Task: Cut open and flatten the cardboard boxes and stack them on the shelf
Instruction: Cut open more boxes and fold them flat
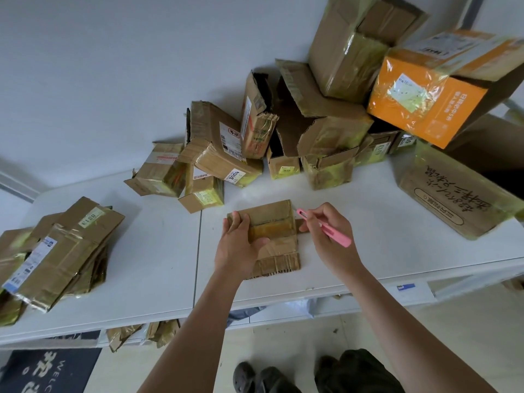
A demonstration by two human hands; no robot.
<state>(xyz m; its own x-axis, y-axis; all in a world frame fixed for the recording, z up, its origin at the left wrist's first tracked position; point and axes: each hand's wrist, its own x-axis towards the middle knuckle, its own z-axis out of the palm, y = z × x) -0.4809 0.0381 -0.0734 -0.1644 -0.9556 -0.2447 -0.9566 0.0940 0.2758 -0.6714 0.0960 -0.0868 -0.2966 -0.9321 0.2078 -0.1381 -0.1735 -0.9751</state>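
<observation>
Head view, white table (158,279), listed left to right. Item one: stack of flattened boxes (56,251) at the far left end, taped and labelled, laid flat on one another; judged to be finished pieces put aside out of the working space. Item two: left hand (241,245), palm down on the left part of the small box, fingers spread over its far left corner and thumb across the panel; it presses rather than grasps, most likely to keep the piece from sliding under the blade. Item three: small box (276,236), lying flat near the front edge of the table, a band of brown tape across its middle, lower flap ragged; this is the piece in hand, already collapsed or nearly so. Item four: right hand (326,231), fingers curled round a pink cutter (326,226), held like a pen with the tip at the box's upper right corner, seemingly placed to start on a taped seam. Item five: heap of uncut boxes (297,131) along the back wall, running to the right, among them an orange box (425,103) on top and a large brown box (453,194) with writing at the right end; judged still to do.
</observation>
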